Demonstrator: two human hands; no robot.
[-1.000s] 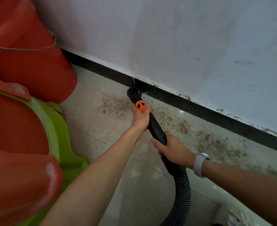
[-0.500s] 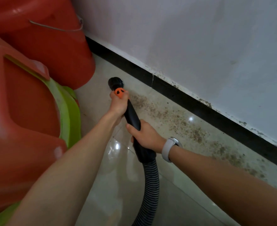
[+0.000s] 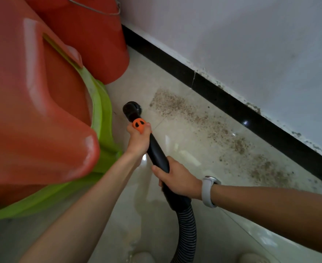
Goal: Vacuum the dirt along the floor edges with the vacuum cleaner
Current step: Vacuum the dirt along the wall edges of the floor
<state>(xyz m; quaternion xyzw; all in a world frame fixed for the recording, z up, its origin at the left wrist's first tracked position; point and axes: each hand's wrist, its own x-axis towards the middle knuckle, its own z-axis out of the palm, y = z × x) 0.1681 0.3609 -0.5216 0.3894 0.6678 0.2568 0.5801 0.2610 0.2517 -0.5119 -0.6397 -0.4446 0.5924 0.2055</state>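
Note:
I hold a black vacuum wand [image 3: 157, 152] with both hands. My left hand [image 3: 138, 141] grips it just behind the orange collar [image 3: 138, 125], near the round black nozzle [image 3: 131, 109], which points down at the beige tiled floor [image 3: 177, 149] beside the green tub. My right hand [image 3: 177, 179], with a white watch at the wrist, grips the wand lower down, above the ribbed black hose [image 3: 187, 232]. A band of brown dirt [image 3: 209, 128] lies on the floor to the right of the nozzle, along the black skirting [image 3: 232, 105].
A red bucket [image 3: 91, 38] with a wire handle stands against the white wall [image 3: 241, 44] at the top. Red plastic tubs stacked in a green tub [image 3: 103, 118] fill the left side, close to the nozzle. Two shoe tips [image 3: 143, 257] show at the bottom edge.
The nozzle has drawn back from the skirting toward the green tub, away from the dirt band. My view has shifted right and down. Both hands keep their hold.

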